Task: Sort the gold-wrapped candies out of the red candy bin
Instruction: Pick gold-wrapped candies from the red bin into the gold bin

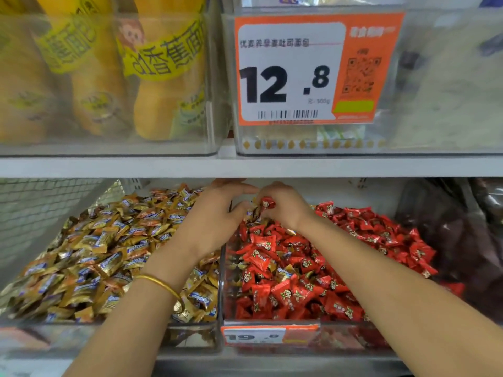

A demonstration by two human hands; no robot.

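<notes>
Sorting under way: a person's right hand (283, 206) is sitting in the back left corner of the red candy bin (340, 323). Its fingers are holding a small bunch of gold candies (251, 213), with one red candy (268, 204) caught among them. The left hand (215, 216) is hovering over the gold bin (81, 326) beside the divider, forefinger straight and thumb touching the bunch; whether it is pinching cannot be told. The next move likely calls for carrying the bunch over the divider without the red one. Gold strays (285, 273) are lying further forward. The shelf (245, 167) and wrappers are hiding most fingertips.
</notes>
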